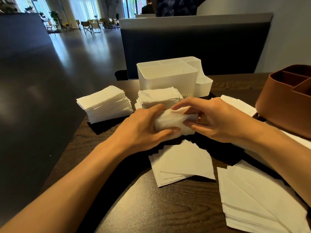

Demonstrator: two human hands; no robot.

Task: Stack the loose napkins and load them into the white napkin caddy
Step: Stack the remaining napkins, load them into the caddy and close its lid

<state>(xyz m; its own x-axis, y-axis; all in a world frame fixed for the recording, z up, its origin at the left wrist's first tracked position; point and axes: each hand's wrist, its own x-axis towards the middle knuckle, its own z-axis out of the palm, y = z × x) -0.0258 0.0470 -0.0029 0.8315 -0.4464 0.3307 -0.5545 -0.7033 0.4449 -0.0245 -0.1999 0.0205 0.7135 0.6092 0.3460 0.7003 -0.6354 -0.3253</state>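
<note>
Dark wood-grain desk (176, 207), café floor behind. Gathering step under way: left hand (143, 130) and right hand (217, 120) both gripping, squaring a bent napkin bundle (170, 123). White napkin caddy (168, 78) just behind, holding nothing visible. Next: lifting, lowering bundle upright into front compartment. Loose napkins (181, 162) waiting nearby.

The left hand (143, 126) and right hand (215, 120) cover most of the napkin bundle (170, 122) between them, so its thickness is unclear. Right of the right hand, the brown caddy (282, 105) runs off the frame edge. The napkin stack (159, 98) just beyond the hands is perhaps half hidden.
</note>
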